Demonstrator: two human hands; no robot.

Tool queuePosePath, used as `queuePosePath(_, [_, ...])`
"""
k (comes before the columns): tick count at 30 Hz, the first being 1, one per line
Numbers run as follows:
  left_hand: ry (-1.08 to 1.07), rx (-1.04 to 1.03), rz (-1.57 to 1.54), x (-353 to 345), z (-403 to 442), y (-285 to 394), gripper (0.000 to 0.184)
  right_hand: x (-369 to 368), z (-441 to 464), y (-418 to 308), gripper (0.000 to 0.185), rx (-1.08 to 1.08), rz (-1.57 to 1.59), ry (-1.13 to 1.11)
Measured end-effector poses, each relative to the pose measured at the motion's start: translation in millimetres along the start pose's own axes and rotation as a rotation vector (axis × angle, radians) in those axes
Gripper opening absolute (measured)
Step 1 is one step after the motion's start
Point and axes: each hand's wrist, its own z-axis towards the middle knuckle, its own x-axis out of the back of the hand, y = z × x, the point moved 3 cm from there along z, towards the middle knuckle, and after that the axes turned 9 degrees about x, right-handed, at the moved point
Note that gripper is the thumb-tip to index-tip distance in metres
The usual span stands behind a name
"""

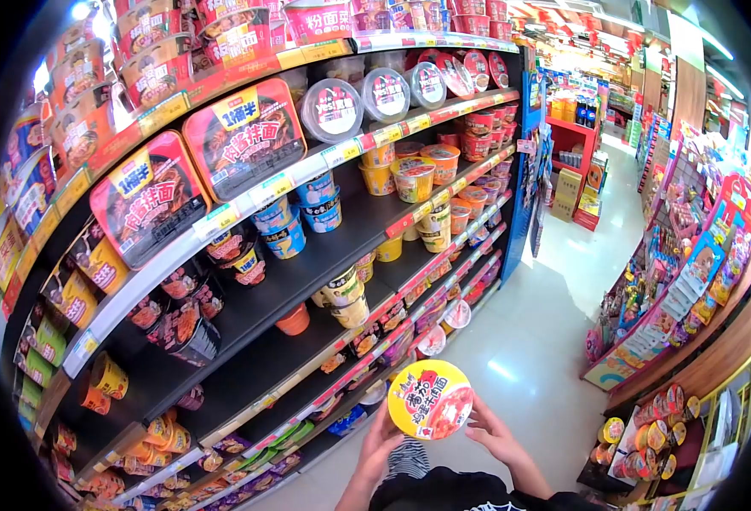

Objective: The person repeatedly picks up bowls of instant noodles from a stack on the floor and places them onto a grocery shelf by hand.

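- As stocked shelves [333, 247] rise at left, L hand [379, 440] clasps a yellow-lidded noodle tub [430, 399]
- Tub is btwn hands, lid up
- R hand [495, 434] curls at tub's rt edge; can't tell if gripping
- Snack rack [686, 281] stands far rt

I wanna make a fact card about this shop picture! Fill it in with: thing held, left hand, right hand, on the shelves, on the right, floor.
Thing held: round noodle tub with a yellow lid
Left hand: gripping the tub's left side
Right hand: at its right side; touching is hard to tell
On the shelves: red packs, blue cups
On the right: snack rack
Floor: pale, shiny
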Motion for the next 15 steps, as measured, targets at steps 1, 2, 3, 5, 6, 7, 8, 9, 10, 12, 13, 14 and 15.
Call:
queuePosePath(1, [-0.021,-0.071,0.045,1.5,8.2,9.1,0.081,1.5,11.8,-1.8,0.077,0.035,-0.017,0.005])
queuePosePath(2, [-0.024,-0.139,0.055,12.5,22.9,7.8,0.082,3.5,24.7,-3.2,0.077,0.033,-0.021,0.007])
queuePosePath(3, [-0.029,-0.178,0.046,18.6,36.4,16.7,0.082,2.6,37.7,-7.0,0.077,0.083,-0.021,-0.003])
queuePosePath(5, [-0.029,-0.232,0.039,26.7,63.1,35.0,0.084,-0.8,64.4,-16.2,0.077,0.127,-0.018,-0.013])
queuePosePath(6, [-0.04,-0.254,0.02,27.6,77.2,47.3,0.085,0.9,82.6,-24.7,0.077,0.161,-0.012,-0.009])
queuePosePath(7, [-0.051,-0.277,0.001,28.0,89.0,60.3,0.086,1.7,98.9,-32.2,0.077,0.195,-0.006,-0.005])
queuePosePath(8, [-0.052,-0.312,-0.008,29.4,98.3,73.7,0.086,1.7,112.9,-36.5,0.078,0.208,-0.02,-0.019])
queuePosePath(9, [-0.074,-0.343,0.016,34.6,112.0,82.0,0.086,4.2,126.8,-39.7,0.078,0.219,-0.032,-0.019])
queuePosePath(10, [-0.077,-0.345,0.016,39.4,124.9,86.3,0.086,6.9,140.2,-42.2,0.079,0.22,-0.053,-0.039])
queuePosePath(12, [-0.085,-0.349,0.014,46.4,148.8,88.8,0.085,13.3,163.7,-42.9,0.079,0.222,-0.079,-0.057])
queuePosePath(13, [-0.103,-0.312,-0.018,49.1,161.1,87.8,0.085,16.8,173.4,-40.9,0.08,0.207,-0.082,-0.056])
queuePosePath(14, [-0.121,-0.274,-0.05,50.9,173.2,87.1,0.084,20.7,182.8,-39.0,0.082,0.191,-0.086,-0.054])
queuePosePath(15, [-0.12,-0.277,-0.05,51.9,182.7,88.1,0.084,22.7,189.4,-35.5,0.082,0.193,-0.087,-0.056])
